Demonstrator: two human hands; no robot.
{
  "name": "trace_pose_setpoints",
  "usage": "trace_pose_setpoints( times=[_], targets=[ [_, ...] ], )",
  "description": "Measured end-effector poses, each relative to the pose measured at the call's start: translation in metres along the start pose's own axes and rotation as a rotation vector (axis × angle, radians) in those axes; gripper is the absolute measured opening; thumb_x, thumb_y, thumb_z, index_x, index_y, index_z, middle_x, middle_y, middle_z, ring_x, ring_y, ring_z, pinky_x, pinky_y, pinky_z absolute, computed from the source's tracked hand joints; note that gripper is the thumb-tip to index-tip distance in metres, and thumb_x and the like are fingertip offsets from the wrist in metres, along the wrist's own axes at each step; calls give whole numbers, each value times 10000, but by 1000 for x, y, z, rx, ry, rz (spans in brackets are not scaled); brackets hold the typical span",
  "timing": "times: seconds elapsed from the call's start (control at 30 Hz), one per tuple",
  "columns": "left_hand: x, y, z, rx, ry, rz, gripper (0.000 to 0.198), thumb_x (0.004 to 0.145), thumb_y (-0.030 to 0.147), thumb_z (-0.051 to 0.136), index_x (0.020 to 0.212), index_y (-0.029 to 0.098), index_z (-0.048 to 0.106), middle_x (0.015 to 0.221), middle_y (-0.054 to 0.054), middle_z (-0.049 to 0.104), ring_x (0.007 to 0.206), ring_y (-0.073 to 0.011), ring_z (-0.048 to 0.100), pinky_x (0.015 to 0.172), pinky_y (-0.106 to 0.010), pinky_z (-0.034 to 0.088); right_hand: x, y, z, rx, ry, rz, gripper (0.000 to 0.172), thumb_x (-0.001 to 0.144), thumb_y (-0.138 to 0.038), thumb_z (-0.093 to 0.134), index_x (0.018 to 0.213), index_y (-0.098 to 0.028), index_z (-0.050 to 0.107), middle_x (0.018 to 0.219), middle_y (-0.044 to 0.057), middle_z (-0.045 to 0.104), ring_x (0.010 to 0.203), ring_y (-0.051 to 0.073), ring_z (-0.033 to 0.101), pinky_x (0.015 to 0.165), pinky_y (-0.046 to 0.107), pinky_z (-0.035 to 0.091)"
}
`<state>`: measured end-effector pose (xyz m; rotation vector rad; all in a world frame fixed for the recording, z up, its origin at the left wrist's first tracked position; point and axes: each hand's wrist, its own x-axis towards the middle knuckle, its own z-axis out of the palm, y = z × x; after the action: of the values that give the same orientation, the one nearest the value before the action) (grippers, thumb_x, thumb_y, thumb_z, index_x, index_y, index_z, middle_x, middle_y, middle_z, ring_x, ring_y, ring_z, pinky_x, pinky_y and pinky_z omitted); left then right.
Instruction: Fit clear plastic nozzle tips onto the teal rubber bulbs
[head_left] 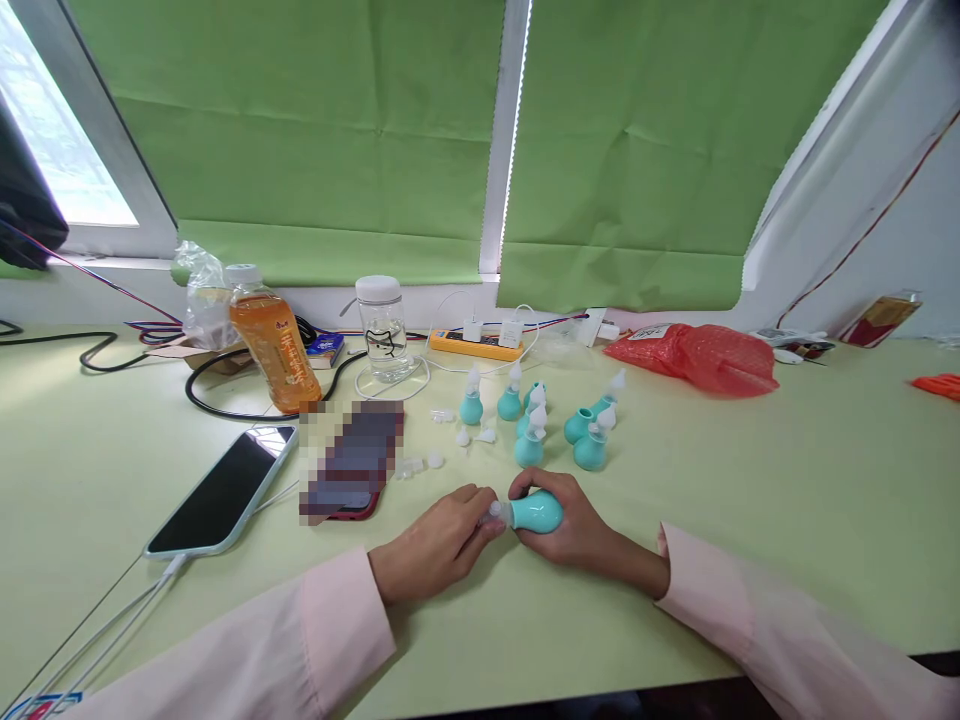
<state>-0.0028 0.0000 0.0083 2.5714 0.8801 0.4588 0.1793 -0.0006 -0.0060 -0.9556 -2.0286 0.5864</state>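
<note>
Near the front of the table, my right hand [566,520] is wrapped round the teal rubber bulb [538,511] of a nasal aspirator, which lies sideways. My left hand [450,535] pinches the clear plastic nozzle [498,512] at the bulb's neck; the fingers partly hide it. Beyond my hands stand several more teal aspirators, such as one with a white tip [529,449] and another at the left [471,406]. A teal bulb without a tip [578,426] is among them. Small clear and white plastic parts [411,467] lie loose to the left of the group.
Two phones lie at the left, a light-framed phone [225,490] with cables and a dark one [356,460], partly blurred out. Behind them are an orange drink bottle [276,345], a clear water bottle [382,335] and a yellow power strip [476,345]. A red plastic bag [697,358] lies back right.
</note>
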Motion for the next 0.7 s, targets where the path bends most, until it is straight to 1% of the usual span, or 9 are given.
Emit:
trace_pose_setpoints(
  times=[0.1,0.23,0.3,0.37,0.43,0.47,0.53,0.63,0.7],
  targets=[
    [0,2,-3,19,7,37,180,867,240,246,788,155,383,779,-44,457,684,-146,421,619,-254,351,2,-3,2,145,-35,148,199,535,-86,525,701,-180,471,640,-32,490,573,94,455,502,192,360],
    [0,5,-5,43,11,95,141,854,188,270,789,154,390,796,-51,460,724,-154,417,638,-251,362,6,-5,1,301,-123,291,227,496,-68,562,683,-169,484,643,-39,485,584,86,452,496,180,355],
    [0,6,-6,56,6,125,140,852,175,270,803,152,399,798,-57,464,738,-160,413,641,-254,366,8,-7,-1,364,-188,397,250,481,-63,576,690,-169,488,633,-50,478,523,63,438,445,164,339],
    [1,6,-7,58,14,148,147,853,182,274,815,149,412,799,-62,469,752,-166,410,644,-261,368,10,-11,-4,440,-266,541,277,488,-90,593,724,-179,479,602,-70,463,410,31,386,354,148,291],
    [1,7,-8,33,32,160,154,854,206,292,822,147,431,800,-62,474,760,-168,414,651,-266,368,12,-15,-7,516,-319,637,302,499,-120,608,753,-189,459,576,-85,454,335,10,329,290,137,238],
    [1,6,-9,5,44,153,158,853,222,308,825,147,444,799,-59,478,751,-162,421,649,-265,369,12,-17,-8,551,-333,649,312,499,-124,614,757,-191,450,574,-87,458,326,8,324,279,134,232],
    [1,6,-9,-82,95,108,166,840,267,362,819,146,474,767,-43,485,699,-144,437,625,-255,368,13,-20,-10,593,-324,620,325,497,-118,625,755,-188,440,591,-79,476,344,9,340,285,128,252],
    [1,6,-7,-248,256,10,183,794,313,460,768,139,512,698,-21,493,630,-122,448,579,-238,364,10,-21,-9,630,-299,543,347,527,-148,647,789,-190,423,619,-64,491,392,23,388,324,134,310],
    [2,6,-5,-385,365,-33,174,779,308,486,779,138,524,714,-25,512,662,-127,475,596,-236,379,7,-20,-7,665,-317,477,368,568,-199,651,841,-195,403,635,-53,498,444,47,437,369,152,360]
  ],
)
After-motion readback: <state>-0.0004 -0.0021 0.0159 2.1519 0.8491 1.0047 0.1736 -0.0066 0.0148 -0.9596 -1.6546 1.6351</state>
